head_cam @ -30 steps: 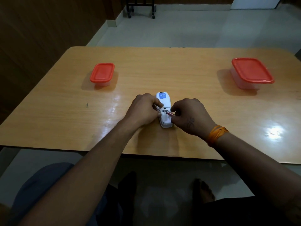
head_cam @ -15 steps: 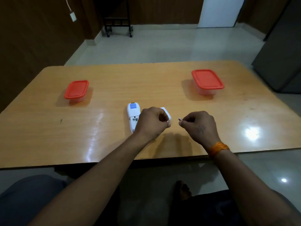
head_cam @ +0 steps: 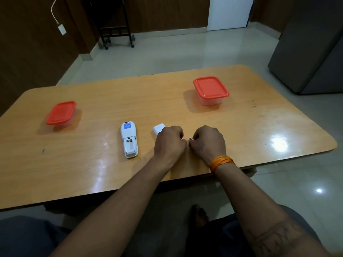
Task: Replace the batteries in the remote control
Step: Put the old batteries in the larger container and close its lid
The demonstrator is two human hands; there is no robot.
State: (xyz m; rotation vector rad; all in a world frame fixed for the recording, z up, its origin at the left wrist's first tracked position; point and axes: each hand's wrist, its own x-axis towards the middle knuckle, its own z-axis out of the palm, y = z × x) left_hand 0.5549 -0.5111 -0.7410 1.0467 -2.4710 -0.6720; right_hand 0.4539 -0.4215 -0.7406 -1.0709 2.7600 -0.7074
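Note:
The white remote control (head_cam: 128,139) lies face down on the wooden table (head_cam: 111,179), its battery compartment uncovered and empty. Its white battery cover (head_cam: 158,129) rests on the table to the right, partly hidden behind my left hand (head_cam: 169,142). That hand is closed, with a small red tip of a battery (head_cam: 181,139) showing at the fingers. My right hand (head_cam: 208,142) is closed beside it, pinching a small battery (head_cam: 191,138) whose metal end pokes out. Both hands hover right of the remote, nearly touching each other.
A small clear box with a red lid (head_cam: 61,114) sits at the table's left. A larger one with a red lid (head_cam: 210,89) sits at the far right. A grey cabinet (head_cam: 311,49) stands right of the table, and a wheeled stand (head_cam: 117,32) is by the back wall.
Both hands have left the remote, each with a battery, and moved right, ending close together. The remote lies alone with its compartment empty. The head view has shifted right and up.

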